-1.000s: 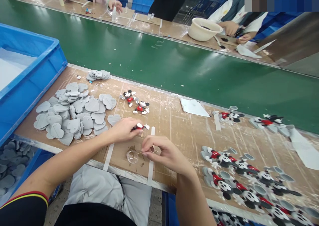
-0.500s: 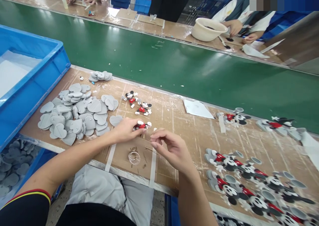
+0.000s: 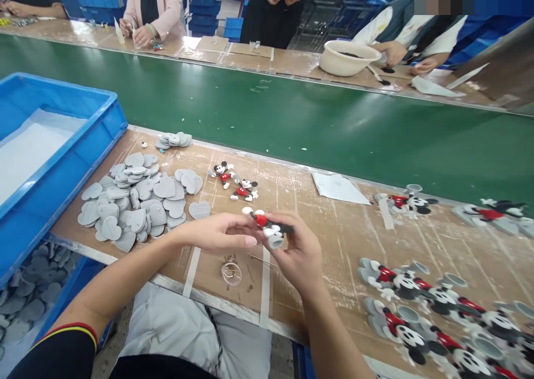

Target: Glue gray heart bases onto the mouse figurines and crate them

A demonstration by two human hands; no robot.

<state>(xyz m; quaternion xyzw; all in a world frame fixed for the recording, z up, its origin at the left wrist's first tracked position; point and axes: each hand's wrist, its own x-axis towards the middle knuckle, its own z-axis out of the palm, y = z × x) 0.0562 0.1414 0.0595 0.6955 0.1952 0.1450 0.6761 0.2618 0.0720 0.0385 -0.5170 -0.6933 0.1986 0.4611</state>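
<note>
A blue crate (image 3: 70, 170) sits at far left, then piled grey hearts (image 3: 137, 206) on the worktop (image 3: 290, 187). The left hand (image 3: 221, 231) has its fingers parted beside the red-and-black figurine (image 3: 265, 226) — whether they touch it, I cannot tell. The figurine is raised above the worktop, right of a clear dish (image 3: 231, 271), gripped in the fingers of the right hand (image 3: 302, 245).

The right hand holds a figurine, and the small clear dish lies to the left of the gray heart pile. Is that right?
Not quite: the head view shows the small clear dish to the right of the gray heart pile. The right hand does hold a figurine.
</note>
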